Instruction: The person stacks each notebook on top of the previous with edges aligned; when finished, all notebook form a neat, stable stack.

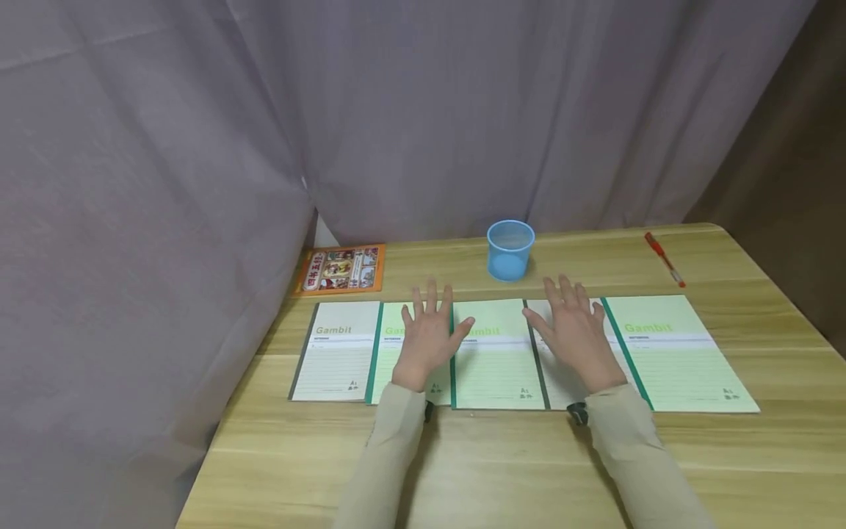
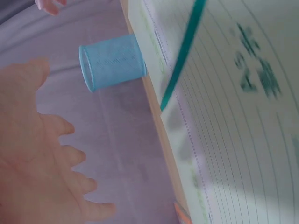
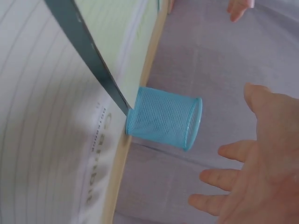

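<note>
My left hand [image 1: 428, 339] hovers with spread fingers over a pale green notebook [image 1: 381, 382], covering part of it. Likewise spread, my right hand [image 1: 576, 334] is above a white notebook [image 1: 558, 382] with a dark spine. Both palms face down and hold nothing; the left wrist view shows a gap between the left hand [image 2: 42, 149] and the covers. Between the hands lies another green notebook [image 1: 496, 367]. A white notebook [image 1: 337, 360] ends the row at left, and a green one [image 1: 681, 360] ends it at right.
Behind the row stands a blue mesh pen cup [image 1: 509, 253]. An orange-edged picture book [image 1: 342, 269] lies at the back left, a red pen [image 1: 664, 259] at the back right. Grey curtains [image 1: 423, 117] hang behind and left of the wooden table [image 1: 502, 470].
</note>
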A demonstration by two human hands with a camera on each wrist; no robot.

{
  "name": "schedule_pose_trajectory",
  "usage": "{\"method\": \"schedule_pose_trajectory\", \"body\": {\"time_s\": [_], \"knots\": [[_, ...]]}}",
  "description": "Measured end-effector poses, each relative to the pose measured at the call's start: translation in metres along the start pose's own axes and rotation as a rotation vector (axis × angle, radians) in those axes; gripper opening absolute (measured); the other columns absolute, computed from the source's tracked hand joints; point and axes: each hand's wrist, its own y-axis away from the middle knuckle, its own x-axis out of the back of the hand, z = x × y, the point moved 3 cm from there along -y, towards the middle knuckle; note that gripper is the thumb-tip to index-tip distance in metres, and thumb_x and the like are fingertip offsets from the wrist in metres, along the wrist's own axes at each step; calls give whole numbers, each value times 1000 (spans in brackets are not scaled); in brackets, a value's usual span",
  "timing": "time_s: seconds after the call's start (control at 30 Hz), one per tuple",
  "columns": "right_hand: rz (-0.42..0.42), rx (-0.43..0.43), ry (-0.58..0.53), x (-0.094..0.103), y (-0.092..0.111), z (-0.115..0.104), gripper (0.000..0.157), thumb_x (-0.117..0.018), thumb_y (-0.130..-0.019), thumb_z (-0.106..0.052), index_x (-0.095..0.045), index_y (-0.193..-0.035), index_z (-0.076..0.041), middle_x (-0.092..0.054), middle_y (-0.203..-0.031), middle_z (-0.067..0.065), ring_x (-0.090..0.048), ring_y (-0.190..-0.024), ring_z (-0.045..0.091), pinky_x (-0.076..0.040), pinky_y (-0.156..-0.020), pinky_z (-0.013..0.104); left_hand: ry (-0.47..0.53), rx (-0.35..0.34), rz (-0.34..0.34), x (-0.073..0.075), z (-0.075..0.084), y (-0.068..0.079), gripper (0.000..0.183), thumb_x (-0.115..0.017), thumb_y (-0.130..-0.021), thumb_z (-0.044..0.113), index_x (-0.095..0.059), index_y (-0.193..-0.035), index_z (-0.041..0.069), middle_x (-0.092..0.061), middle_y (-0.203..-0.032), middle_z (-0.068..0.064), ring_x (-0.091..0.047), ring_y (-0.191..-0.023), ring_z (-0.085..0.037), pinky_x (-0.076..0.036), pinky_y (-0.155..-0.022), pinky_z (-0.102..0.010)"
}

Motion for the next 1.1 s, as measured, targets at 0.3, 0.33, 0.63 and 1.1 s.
{"method": "schedule_pose_trajectory", "body": {"time_s": [0.3, 0.33, 0.63, 1.1], "knots": [[82, 8, -71, 17, 6, 17, 78, -44, -105, -50, -24, -156, 5, -21, -157, 36, -19, -141, 59, -18, -102, 79, 40, -24, -19, -5, 16, -4, 79, -46, -103, 55, -19, -162, 10, -7, -167, -20, -2, -151, -47, -19, -114, -70], [95, 8, -83, 18, 7, 20, 77, -45, -105, -49, -24, -156, 5, -22, -157, 36, -20, -141, 59, -19, -101, 79, 38, -28, -20, -5, 18, -4, 79, -46, -103, 55, -19, -162, 10, -8, -167, -21, -2, -150, -47, -20, -113, -70], [130, -24, -109, 31, 15, 40, 75, -43, -106, -46, -24, -156, 7, -23, -157, 36, -21, -142, 56, -20, -99, 79, 73, -44, -27, -13, 34, -8, 84, -50, -102, 54, -18, -161, 3, -11, -166, -23, -8, -149, -49, -23, -113, -68], [139, -171, -200, 52, 19, 76, 71, -41, -108, -39, -17, -157, 7, -21, -156, 38, -19, -142, 58, -14, -104, 80, 58, -64, -62, -25, 71, -17, 86, -54, -102, 49, -14, -161, 2, -20, -165, -20, -26, -146, -47, -36, -111, -57]]}}
